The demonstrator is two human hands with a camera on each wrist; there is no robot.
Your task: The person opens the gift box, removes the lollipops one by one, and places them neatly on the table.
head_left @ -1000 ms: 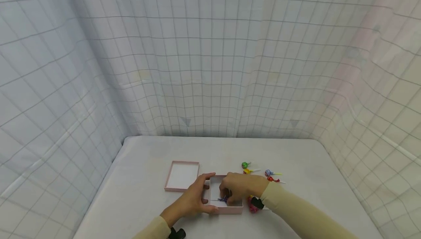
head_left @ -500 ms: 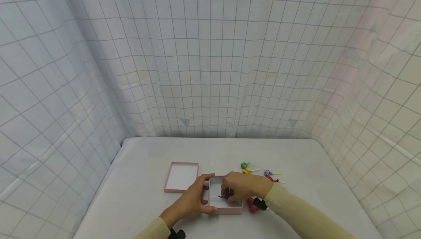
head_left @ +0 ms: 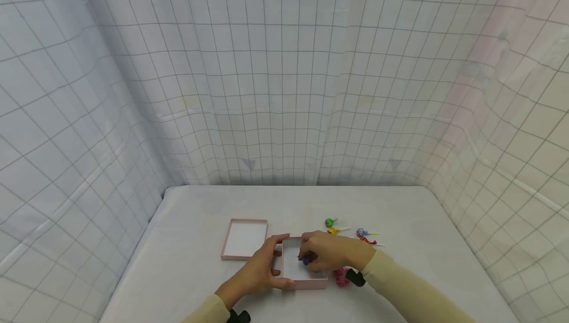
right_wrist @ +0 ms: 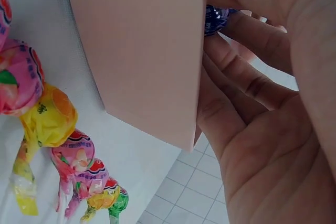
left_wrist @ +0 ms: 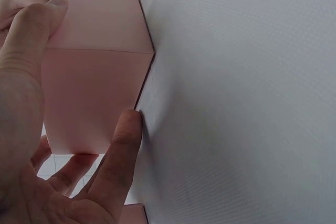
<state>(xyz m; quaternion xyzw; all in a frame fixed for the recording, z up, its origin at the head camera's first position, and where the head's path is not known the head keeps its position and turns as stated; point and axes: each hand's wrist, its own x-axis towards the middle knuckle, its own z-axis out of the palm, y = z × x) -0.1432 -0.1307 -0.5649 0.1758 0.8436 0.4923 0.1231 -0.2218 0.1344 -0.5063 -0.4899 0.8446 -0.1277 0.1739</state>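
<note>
A pink open box (head_left: 309,286) with a white inside sits near the front of the table. My left hand (head_left: 259,269) holds it at the left end, thumb on the near wall and fingers spread along the left side, as the left wrist view (left_wrist: 100,93) also shows. Over the box my right hand (head_left: 326,250) pinches a dark blue-purple wrapped lollipop (head_left: 304,260) between thumb and fingers. In the right wrist view, part of the lollipop's shiny wrapper (right_wrist: 214,20) shows past the box wall; the fingers hide the rest.
The box's shallow lid (head_left: 243,238) lies white side up to the left. Green (head_left: 330,222), yellow (head_left: 333,231), light blue (head_left: 361,232) and red (head_left: 365,239) lollipops lie at right. Pink ones (head_left: 342,277) are beside the box, near my right wrist. A gridded curtain (head_left: 284,91) surrounds the table.
My right hand has shifted slightly away from me and to the right, turning the purple lollipop; its white stick, earlier pointing left, no longer shows clearly. The left hand keeps its hold.
</note>
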